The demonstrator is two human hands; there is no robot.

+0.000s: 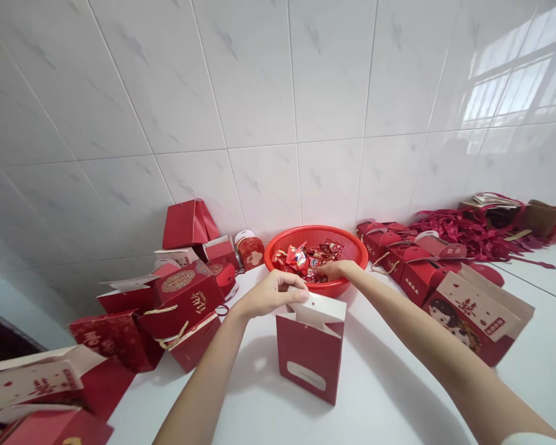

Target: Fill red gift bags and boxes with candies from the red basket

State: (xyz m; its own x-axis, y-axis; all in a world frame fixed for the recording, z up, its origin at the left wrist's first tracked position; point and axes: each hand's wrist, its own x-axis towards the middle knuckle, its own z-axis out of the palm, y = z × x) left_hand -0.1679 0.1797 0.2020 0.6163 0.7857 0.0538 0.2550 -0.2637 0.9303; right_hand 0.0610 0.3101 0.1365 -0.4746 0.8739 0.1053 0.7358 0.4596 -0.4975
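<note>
So the left hand (271, 293) has its grip pinched on the top flap of a small red gift box (311, 346), thumb and fingers pressed together on the white inner edge of the flap, holding the mouth open. The box stands upright on the white bench (389, 395), right in front of the person, top still unfolded (there's a pale label patch low on its front face).

The right hand (334, 269) is reached past the box into the red plastic basket (347, 244), fingers curled down among the wrapped candies (301, 258). Can't tell if that grip has actually closed on a piece or is just resting in the pile, the fingertips are buried in the wrappers.

The basket sits against the tiled wall (259, 93), just behind the box.

Off to the left there's a heap of finished red boxes (185, 303) with gold cord handles, tipped every which way, plus a few open flat ones near the bench edge. To the right a row of closed red boxes (408, 259) lines up beside the basket, with a bigger open box (482, 318) lying on its side in front of them, and a tangle of red ribbons (467, 232) further back along the wall
</note>
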